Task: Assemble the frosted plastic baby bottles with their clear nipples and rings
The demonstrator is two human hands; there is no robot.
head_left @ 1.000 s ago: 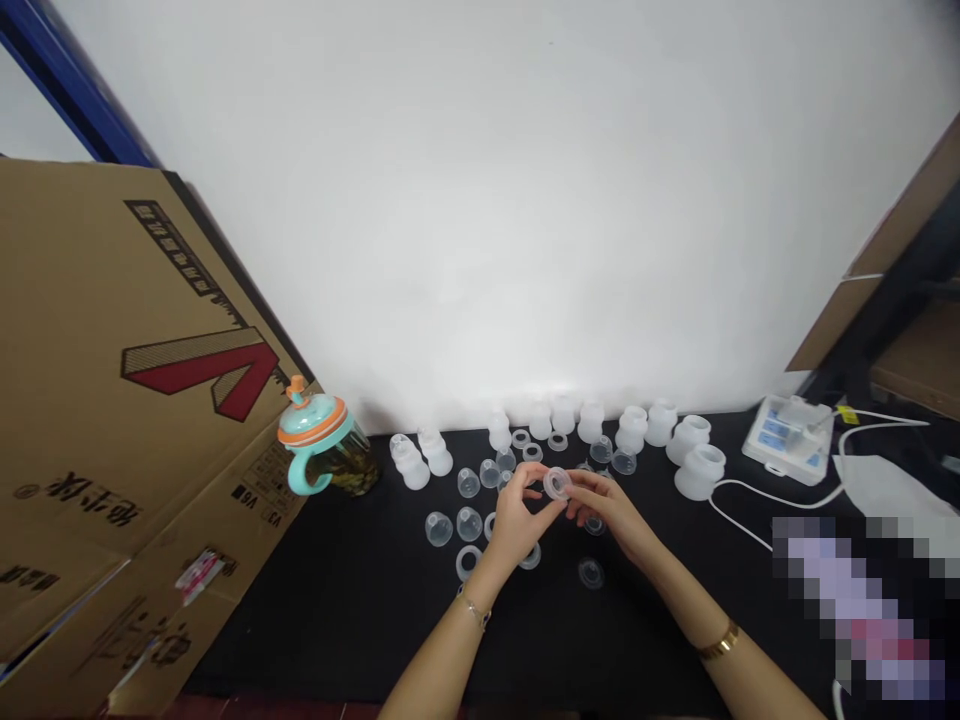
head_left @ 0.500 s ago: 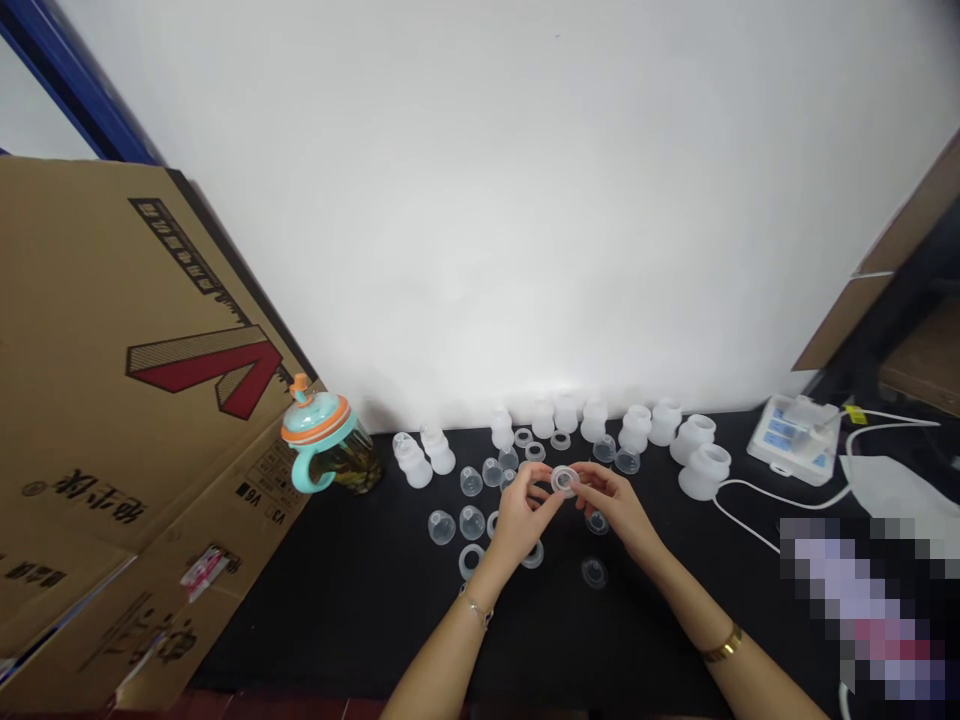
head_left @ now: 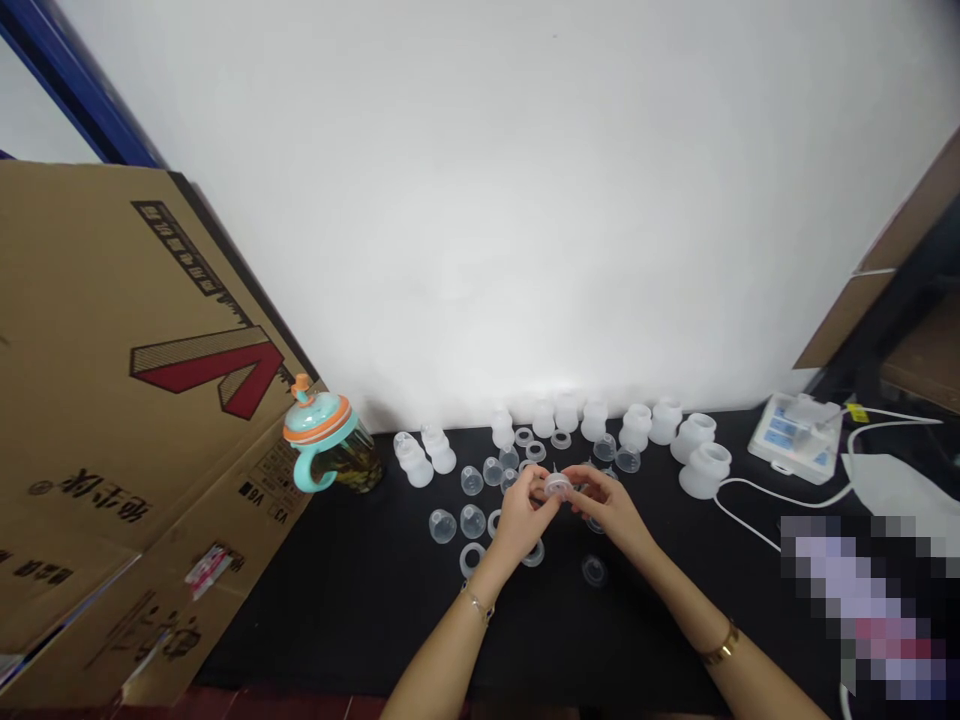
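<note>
Between my left hand (head_left: 523, 508) and my right hand (head_left: 604, 500) is a translucent bottle collar ring (head_left: 557, 484), pinched from both sides. A small pointed tip, seemingly a clear nipple, stands up from its centre. Loose collar rings (head_left: 472, 560) lie partly behind my left wrist, and several clear dome caps (head_left: 442, 526) sit to its left. Below my right hand lies a clear nipple (head_left: 594, 571). White bottles without tops (head_left: 637, 428) stand along the wall behind my hands. Two capped bottles (head_left: 414, 462) stand at the left.
At the left, a teal-lidded jug (head_left: 334, 445) with dark liquid stands against a large cardboard box (head_left: 97, 400). A white case (head_left: 796, 440) and a white cable (head_left: 750, 507) lie on the right of the black table (head_left: 337, 620). A blurred patch hides the lower right.
The collar ring has tilted from facing me to lying nearly level, and its pointed tip now shows above it. Both hands have shifted slightly and keep their pinch.
</note>
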